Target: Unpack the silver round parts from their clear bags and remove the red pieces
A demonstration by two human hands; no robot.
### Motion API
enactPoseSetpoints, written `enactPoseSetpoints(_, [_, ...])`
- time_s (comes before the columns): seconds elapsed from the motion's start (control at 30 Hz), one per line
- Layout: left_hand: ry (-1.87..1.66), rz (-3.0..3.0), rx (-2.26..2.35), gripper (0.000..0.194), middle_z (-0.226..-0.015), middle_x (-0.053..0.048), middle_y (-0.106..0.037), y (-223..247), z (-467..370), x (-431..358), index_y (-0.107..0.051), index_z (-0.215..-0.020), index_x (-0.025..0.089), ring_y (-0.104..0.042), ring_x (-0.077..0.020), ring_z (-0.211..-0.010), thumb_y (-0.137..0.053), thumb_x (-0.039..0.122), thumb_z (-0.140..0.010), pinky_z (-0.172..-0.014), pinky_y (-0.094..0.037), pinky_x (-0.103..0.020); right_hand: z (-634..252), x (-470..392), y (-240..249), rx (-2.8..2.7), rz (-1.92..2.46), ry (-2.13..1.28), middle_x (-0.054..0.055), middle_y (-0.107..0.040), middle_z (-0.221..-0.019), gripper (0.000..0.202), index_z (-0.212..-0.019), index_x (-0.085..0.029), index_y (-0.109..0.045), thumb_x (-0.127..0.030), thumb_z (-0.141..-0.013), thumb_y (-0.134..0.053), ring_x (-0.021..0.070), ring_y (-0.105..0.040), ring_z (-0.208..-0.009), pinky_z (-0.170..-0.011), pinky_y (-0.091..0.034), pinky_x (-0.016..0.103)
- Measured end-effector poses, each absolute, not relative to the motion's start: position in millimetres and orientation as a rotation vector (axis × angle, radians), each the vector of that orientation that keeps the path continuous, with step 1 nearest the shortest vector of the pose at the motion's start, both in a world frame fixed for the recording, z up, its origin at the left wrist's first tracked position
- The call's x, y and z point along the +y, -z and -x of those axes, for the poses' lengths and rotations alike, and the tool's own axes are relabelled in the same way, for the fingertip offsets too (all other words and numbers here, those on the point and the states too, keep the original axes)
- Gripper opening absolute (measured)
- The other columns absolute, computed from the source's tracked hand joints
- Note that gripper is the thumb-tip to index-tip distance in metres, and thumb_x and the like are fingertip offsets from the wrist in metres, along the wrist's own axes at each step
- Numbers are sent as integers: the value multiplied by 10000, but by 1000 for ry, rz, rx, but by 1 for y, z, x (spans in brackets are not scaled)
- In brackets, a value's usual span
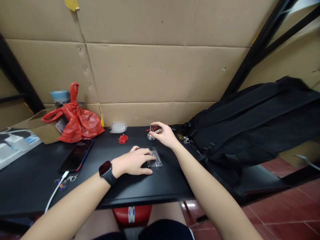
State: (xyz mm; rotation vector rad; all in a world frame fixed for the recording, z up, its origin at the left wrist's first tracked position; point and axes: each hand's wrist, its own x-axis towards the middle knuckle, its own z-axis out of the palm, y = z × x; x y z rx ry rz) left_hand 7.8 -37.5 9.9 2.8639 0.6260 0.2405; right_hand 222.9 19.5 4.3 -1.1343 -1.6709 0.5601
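Phone: we have the smartphone (77,155) at 10 o'clock, white cable (53,194) plugged in.
Red bag: knotted plastic carrier (79,123), behind phone.
Red pieces: small pile (123,139), 11 o'clock.
Left hand: ours (136,161), fingers spread apart, fingertips on clear plastic pouch (158,162), 12 o'clock.
Right hand: ours (165,135), fingertips at round metal piece (151,137), 12 o'clock, beyond pouch; can't tell if clamped.
Backpack: black (252,123), 2 o'clock.

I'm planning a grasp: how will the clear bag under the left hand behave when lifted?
The clear bag will probably sag, since it looks like thin film. It lies nearly flat, so likely light. Its shine suggests it may slip.
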Motion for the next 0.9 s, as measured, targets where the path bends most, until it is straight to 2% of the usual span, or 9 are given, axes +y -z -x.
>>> enactPoseSetpoints(0.17, [-233, -2947, 909, 451, -1244, -116, -612, -10, 0, -32, -607, -1276, 257, -558, -303, -1151, -597, 496, -895, -975, -381, -434, -227, 20, -4, -1724, 1137, -482, 62, -706, -1023, 359, -1083, -207, -655, -292, -741, -721, 166, -707, -697, -662, -574, 289])
enactPoseSetpoints(0.37, [-133, -2954, 1008, 285, -1226, -101, -642, -17, 1, -31, -675, -1065, 216, -567, -309, -1143, -565, 441, -929, -934, -425, -434, -228, 17, -6, -1823, 1096, -416, 56, -686, -1038, 344, -1072, -218, -671, -262, -734, -717, 158, -683, -694, -668, -568, 297])
enactPoseSetpoints(0.47, [-128, -2932, 984, 279, -1128, -121, -663, -18, -1, -30, -653, -1076, 171, -626, -285, -1028, -551, 391, -938, -881, -469, -394, -229, 17, -7, -1839, 1104, -394, 54, -684, -1043, 347, -1078, -223, -671, -260, -736, -716, 155, -675, -686, -675, -563, 302])
enactPoseSetpoints(0.53, [-167, -2918, 968, 320, -1132, -126, -642, -16, -2, -30, -627, -1153, 165, -639, -270, -978, -564, 383, -928, -868, -486, -374, -230, 17, -7, -1850, 1113, -379, 52, -684, -1051, 346, -1079, -226, -672, -256, -737, -715, 151, -669, -684, -677, -559, 301])
enactPoseSetpoints(0.67, [-251, -2927, 908, 424, -1236, -100, -558, -8, -4, -32, -558, -1327, 281, -614, -247, -1022, -575, 393, -919, -913, -484, -371, -232, 15, -10, -1908, 1117, -375, 60, -685, -1075, 346, -1086, -214, -672, -255, -745, -712, 147, -653, -701, -681, -541, 287])
enactPoseSetpoints(0.8, [-184, -2924, 923, 428, -1256, -88, -538, -6, -4, -33, -540, -1363, 369, -553, -277, -1152, -541, 434, -940, -1000, -437, -447, -235, 9, -17, -2066, 1183, -378, 39, -709, -955, 345, -1090, -200, -684, -249, -750, -707, 139, -619, -680, -677, -506, 269])
enactPoseSetpoints(0.9, [-142, -2920, 953, 459, -1361, -84, -513, -8, 0, -31, -507, -1390, 401, -448, -307, -1305, -539, 476, -938, -1081, -352, -507, -237, 1, -26, -2255, 1234, -421, 20, -718, -902, 333, -1068, -197, -696, -225, -736, -695, 130, -605, -662, -663, -473, 247])
